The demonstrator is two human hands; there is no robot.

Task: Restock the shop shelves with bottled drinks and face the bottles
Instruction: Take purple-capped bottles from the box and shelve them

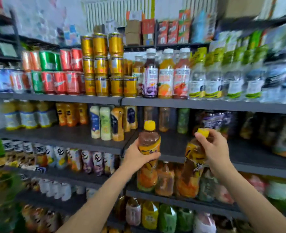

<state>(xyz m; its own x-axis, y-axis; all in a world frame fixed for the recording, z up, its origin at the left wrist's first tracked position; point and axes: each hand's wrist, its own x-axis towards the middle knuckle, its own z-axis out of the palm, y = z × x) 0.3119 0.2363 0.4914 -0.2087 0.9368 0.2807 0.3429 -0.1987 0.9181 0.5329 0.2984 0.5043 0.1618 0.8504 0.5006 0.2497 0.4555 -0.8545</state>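
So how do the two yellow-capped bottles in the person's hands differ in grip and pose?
The left bottle stands upright, while the right bottle tilts, its top leaning right. The left hand wraps the left bottle's body at the label; the right hand has its fingers on the right bottle's cap. Both have yellow caps, dark drink and orange-yellow labels, and both are held in front of the shelf.
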